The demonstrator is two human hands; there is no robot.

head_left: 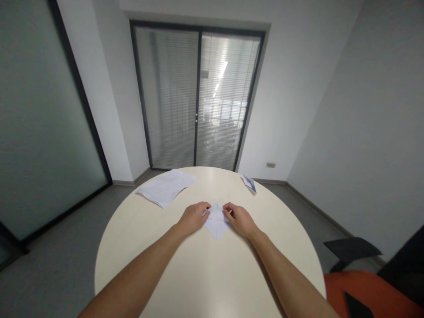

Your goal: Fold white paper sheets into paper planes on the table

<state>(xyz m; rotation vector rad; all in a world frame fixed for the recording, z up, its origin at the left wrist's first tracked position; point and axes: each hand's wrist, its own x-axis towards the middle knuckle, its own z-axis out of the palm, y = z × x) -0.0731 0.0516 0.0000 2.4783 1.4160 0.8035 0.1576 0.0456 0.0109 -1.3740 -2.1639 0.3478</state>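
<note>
A small folded piece of white paper [216,224], diamond-shaped with crease lines across it, lies on the round table between my hands. My left hand [196,216] pinches its left corner, thumb and fingers closed together. On the opposite side my right hand [240,218] has its curled fingers closed on the right corner. The paper's lower point faces me, and its top point shows between my fingertips. Parts of both side corners are hidden under the fingers.
Loose white sheets [167,187] lie at the table's far left. A folded paper piece with dark print [249,183] sits near the far right edge. The pale round table [212,274] fills the middle. An orange chair [371,291] with black armrests stands at the right.
</note>
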